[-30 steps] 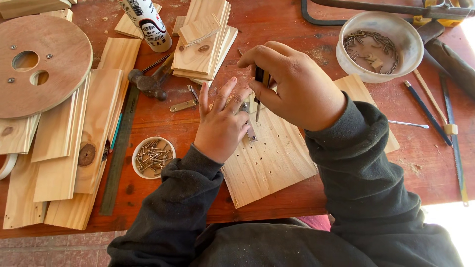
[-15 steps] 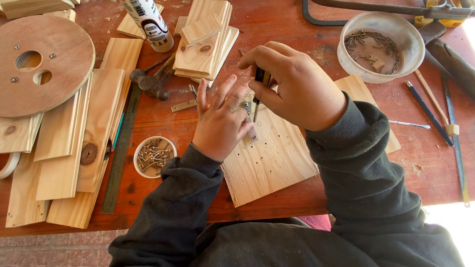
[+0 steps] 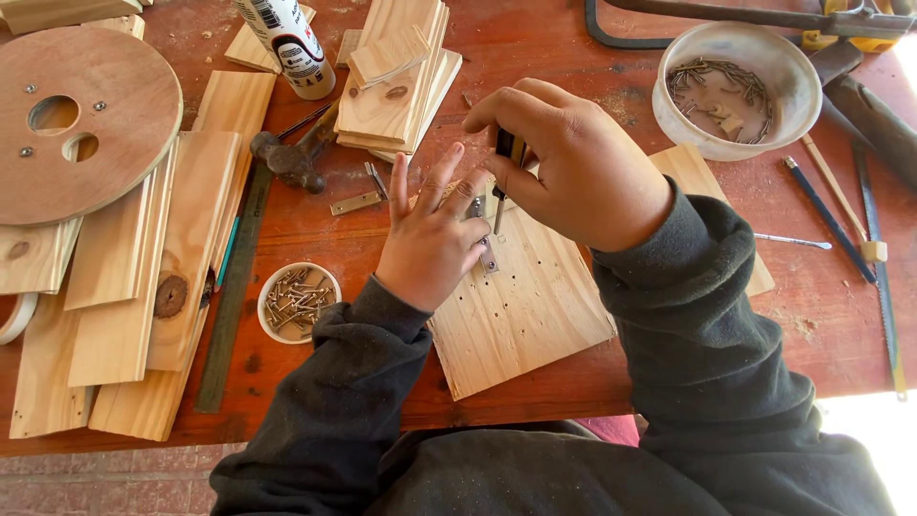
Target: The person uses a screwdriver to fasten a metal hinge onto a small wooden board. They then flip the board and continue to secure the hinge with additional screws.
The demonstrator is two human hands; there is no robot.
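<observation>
My right hand point(image 3: 573, 162) grips a screwdriver point(image 3: 503, 182) upright, its tip down on a small metal hinge point(image 3: 485, 244) that lies on a pale wooden board point(image 3: 535, 306) with several drilled holes. My left hand point(image 3: 430, 239) rests flat on the board's left part, fingers spread, thumb and forefinger steadying the hinge. Both arms wear dark sleeves. The screwdriver's handle is mostly hidden in my fist.
A small round tin of screws point(image 3: 298, 301) sits left of the board. A hammer point(image 3: 291, 158), a loose hinge point(image 3: 355, 203), a glue bottle point(image 3: 287, 43), stacked planks point(image 3: 392, 86), a round plywood disc point(image 3: 81, 119), a white bowl of nails point(image 3: 735, 86) and pencils point(image 3: 831, 220) surround it.
My left hand's fingers have spread a little and shifted on the board. The right hand stays on the screwdriver with barely any movement.
</observation>
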